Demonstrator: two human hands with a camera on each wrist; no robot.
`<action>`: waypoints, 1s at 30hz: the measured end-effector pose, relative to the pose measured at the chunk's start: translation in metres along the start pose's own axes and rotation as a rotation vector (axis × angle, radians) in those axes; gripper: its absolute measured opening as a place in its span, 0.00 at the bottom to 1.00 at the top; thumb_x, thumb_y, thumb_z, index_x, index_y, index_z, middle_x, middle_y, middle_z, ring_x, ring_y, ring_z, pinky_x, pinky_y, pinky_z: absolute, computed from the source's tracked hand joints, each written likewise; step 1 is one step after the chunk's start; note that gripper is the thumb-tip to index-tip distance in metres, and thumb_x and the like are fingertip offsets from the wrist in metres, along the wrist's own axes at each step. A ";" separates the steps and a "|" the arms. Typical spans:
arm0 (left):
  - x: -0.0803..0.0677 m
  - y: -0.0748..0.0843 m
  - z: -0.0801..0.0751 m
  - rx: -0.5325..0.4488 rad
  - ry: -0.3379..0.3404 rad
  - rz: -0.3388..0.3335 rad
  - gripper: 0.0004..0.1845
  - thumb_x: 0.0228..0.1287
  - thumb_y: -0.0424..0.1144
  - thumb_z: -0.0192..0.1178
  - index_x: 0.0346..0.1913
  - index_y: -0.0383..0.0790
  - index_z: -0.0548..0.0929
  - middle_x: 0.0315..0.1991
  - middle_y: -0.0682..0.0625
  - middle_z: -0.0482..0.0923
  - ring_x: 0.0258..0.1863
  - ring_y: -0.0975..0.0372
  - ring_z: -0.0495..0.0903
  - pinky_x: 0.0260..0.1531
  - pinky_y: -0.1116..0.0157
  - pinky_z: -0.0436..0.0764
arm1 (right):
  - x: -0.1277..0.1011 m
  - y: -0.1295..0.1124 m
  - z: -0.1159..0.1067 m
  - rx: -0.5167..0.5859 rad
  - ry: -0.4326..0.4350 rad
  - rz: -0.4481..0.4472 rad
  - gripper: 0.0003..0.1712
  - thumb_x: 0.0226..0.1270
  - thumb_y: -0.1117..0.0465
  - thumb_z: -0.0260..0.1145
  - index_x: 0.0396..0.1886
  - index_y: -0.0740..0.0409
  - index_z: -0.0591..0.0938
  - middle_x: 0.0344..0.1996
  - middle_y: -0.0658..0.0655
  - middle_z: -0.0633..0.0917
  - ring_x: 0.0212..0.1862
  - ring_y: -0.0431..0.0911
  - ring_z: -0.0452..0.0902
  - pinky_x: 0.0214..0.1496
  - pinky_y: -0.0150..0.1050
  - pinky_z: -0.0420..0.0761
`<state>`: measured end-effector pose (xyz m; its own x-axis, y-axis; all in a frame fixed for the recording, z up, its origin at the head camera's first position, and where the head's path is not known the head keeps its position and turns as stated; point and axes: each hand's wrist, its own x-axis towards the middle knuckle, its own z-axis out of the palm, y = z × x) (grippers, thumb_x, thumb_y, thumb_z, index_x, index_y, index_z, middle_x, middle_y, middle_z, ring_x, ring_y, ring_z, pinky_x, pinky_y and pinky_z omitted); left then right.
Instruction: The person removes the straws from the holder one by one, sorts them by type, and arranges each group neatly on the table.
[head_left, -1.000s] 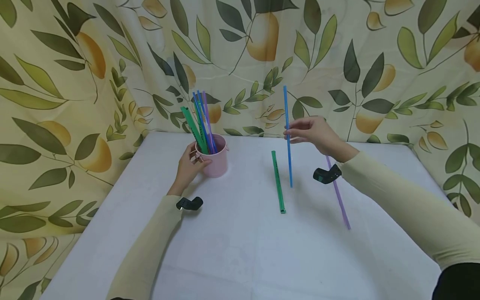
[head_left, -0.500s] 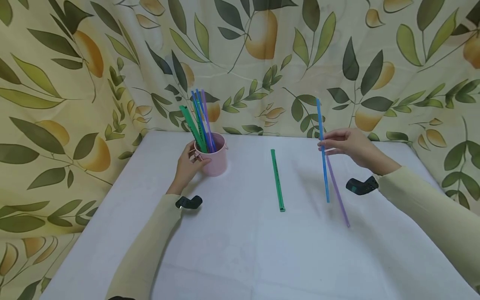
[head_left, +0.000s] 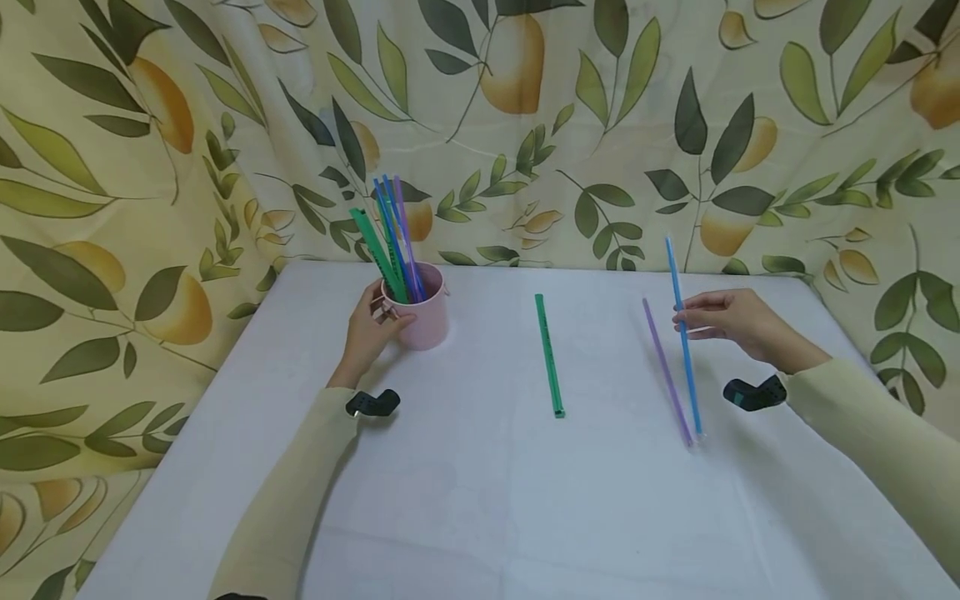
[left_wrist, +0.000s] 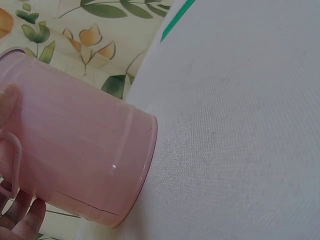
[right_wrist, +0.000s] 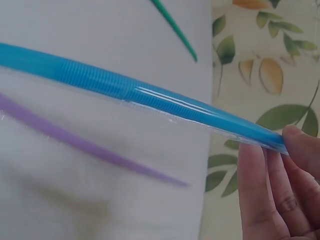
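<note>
My right hand pinches a blue drinking straw between thumb and fingers, nearly upright. In the right wrist view this straw has a ribbed bend and a clear wrapper. Its lower end is close to the near end of a purple straw lying on the table; whether it touches the table I cannot tell. On the left, my left hand holds a small pink bucket near its rim, thumb in front. Several blue, purple and green straws lean inside it.
A green straw lies between the bucket and the purple straw. All stand or lie on a white-covered table. Directly behind the table's far edge hangs a leaf-and-fruit patterned cloth, which also covers the left side.
My right hand has carried the blue straw right and, lately, downward, past the purple straw to its right side. My left hand stays on the bucket. The head view has shifted slightly.
</note>
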<state>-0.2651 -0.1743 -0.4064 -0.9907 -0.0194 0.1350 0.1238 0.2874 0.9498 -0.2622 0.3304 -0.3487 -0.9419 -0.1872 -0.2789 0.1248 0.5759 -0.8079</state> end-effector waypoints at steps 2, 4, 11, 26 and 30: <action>0.000 0.000 -0.001 0.010 0.003 -0.002 0.42 0.56 0.35 0.67 0.71 0.39 0.56 0.67 0.38 0.61 0.65 0.49 0.63 0.67 0.55 0.68 | 0.002 0.007 -0.002 -0.002 -0.005 0.017 0.33 0.69 0.54 0.58 0.62 0.75 0.64 0.33 0.33 0.85 0.37 0.28 0.82 0.47 0.31 0.84; -0.001 0.001 -0.001 0.018 0.003 -0.005 0.42 0.56 0.35 0.66 0.71 0.40 0.56 0.66 0.38 0.61 0.65 0.49 0.64 0.66 0.55 0.68 | 0.004 0.015 -0.003 0.007 -0.010 0.029 0.32 0.70 0.55 0.57 0.62 0.75 0.64 0.32 0.33 0.84 0.37 0.28 0.82 0.48 0.32 0.84; 0.009 -0.020 -0.002 0.001 0.007 -0.001 0.44 0.54 0.39 0.68 0.71 0.45 0.56 0.67 0.41 0.62 0.65 0.52 0.64 0.66 0.56 0.69 | 0.008 0.034 -0.004 0.052 -0.030 0.057 0.29 0.70 0.60 0.57 0.61 0.77 0.65 0.31 0.34 0.85 0.37 0.29 0.82 0.46 0.31 0.84; 0.015 -0.031 0.001 0.018 0.027 0.015 0.44 0.53 0.41 0.69 0.71 0.46 0.57 0.67 0.44 0.62 0.65 0.54 0.63 0.67 0.58 0.68 | 0.019 0.052 0.001 0.043 -0.007 0.159 0.31 0.66 0.56 0.62 0.59 0.75 0.69 0.29 0.36 0.84 0.33 0.31 0.80 0.42 0.29 0.84; 0.015 -0.029 0.001 0.005 0.018 0.008 0.44 0.53 0.41 0.69 0.71 0.46 0.57 0.68 0.45 0.61 0.66 0.54 0.63 0.68 0.58 0.67 | 0.021 0.057 0.003 0.047 0.001 0.177 0.31 0.66 0.56 0.62 0.59 0.77 0.69 0.27 0.37 0.84 0.31 0.33 0.80 0.41 0.29 0.84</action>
<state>-0.2839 -0.1822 -0.4326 -0.9885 -0.0341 0.1473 0.1310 0.2922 0.9473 -0.2738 0.3575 -0.4021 -0.9043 -0.0848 -0.4184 0.3033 0.5620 -0.7695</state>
